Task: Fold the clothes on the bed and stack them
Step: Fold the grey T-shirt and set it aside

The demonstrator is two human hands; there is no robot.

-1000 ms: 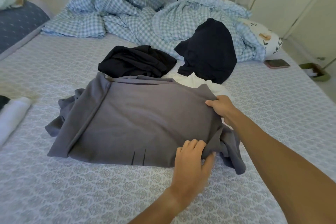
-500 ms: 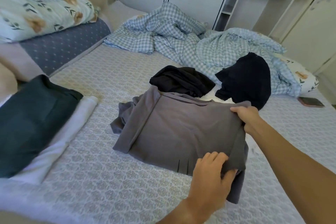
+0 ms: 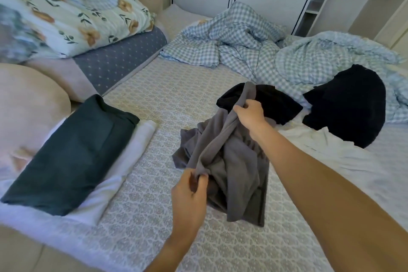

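Bed (image 3: pixel 167 95) with patterned cover, laundry spread across it

At 9 o'clock a folded dark green garment (image 3: pixel 70 152) on a folded white one (image 3: pixel 123 174); centre, a grey garment (image 3: pixel 234 174); at 2 o'clock black clothes (image 3: pixel 348 104), white cloth (image 3: pixel 326 148), checked duvet (image 3: pixel 242 42).

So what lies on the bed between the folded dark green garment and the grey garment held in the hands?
In the head view, only the white folded cloth under the green garment, then bare patterned bed cover, up to the grey garment.
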